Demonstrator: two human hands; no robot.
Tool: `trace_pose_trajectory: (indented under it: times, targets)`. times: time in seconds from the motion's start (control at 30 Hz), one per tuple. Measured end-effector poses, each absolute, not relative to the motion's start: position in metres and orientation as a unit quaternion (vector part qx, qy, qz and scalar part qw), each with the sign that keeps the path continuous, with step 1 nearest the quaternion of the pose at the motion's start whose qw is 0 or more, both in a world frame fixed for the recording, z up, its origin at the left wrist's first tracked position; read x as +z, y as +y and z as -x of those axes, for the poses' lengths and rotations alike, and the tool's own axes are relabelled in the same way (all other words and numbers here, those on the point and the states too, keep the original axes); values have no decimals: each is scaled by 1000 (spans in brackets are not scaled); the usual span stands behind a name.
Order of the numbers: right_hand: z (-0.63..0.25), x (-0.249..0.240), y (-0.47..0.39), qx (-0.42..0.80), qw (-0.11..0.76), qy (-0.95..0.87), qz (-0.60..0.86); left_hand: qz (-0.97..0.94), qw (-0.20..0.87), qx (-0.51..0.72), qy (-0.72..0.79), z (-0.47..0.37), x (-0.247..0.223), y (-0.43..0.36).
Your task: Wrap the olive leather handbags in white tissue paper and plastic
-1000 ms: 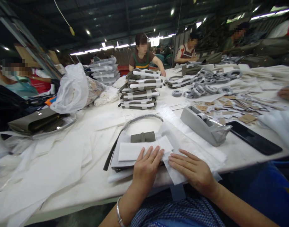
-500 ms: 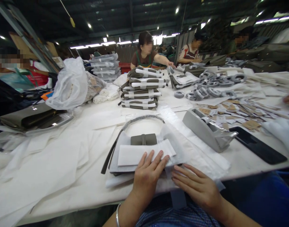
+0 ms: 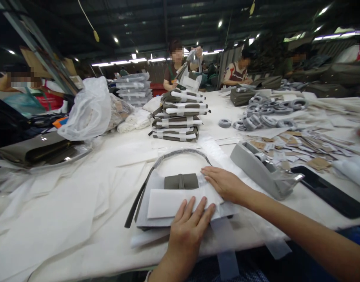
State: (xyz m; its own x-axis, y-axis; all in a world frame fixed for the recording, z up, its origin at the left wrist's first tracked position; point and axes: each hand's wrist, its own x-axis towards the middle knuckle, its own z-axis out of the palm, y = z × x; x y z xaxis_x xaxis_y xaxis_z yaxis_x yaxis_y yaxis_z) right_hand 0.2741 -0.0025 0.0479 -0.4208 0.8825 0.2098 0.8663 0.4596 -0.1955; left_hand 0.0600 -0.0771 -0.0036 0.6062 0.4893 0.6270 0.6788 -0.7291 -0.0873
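A dark grey-green handbag [image 3: 180,182] lies flat before me, mostly covered by white wrapping sheet, its wrapped strap arching away at the far side. Across its front sits a folded white foam strip [image 3: 164,205]. My left hand [image 3: 188,223] rests on the strip's right part with fingers spread. On the bag's right edge, my right hand [image 3: 222,183] presses the white wrapping with outstretched fingers. Strips of clear tape [image 3: 227,250] hang over the table edge below. To the right stands a grey tape dispenser [image 3: 258,168].
A dark phone [image 3: 330,192] lies beyond the dispenser. Wrapped bags are stacked [image 3: 177,117] at the back. Paper tags [image 3: 303,147] and grey strap rolls [image 3: 262,113] cover the right. White sheets [image 3: 50,211] spread leftward. A co-worker [image 3: 177,70] holds up a bag opposite.
My right hand has moved from the near table edge up to the bag's right side. My left hand stays on the foam strip. The co-worker opposite has lifted a bag.
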Motion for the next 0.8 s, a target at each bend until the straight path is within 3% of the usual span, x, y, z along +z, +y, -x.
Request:
trace_pose_trajectory:
  times: [0.27, 0.43, 0.63, 0.8]
  targets:
    - [-283, 77, 69, 181, -18, -840, 511, 868, 171, -337, -322, -61, -3, -74]
    - [-282, 73, 94, 301, -58, -779, 547, 846, 153, -390, -330, -67, -15, -69]
    - [-283, 56, 100, 339, -39, -700, 628, 832, 140, -417, -338, -71, -23, -68]
    - [-288, 45, 85, 300, 51, -700, 646, 876, 136, -331, -322, -60, -9, -71]
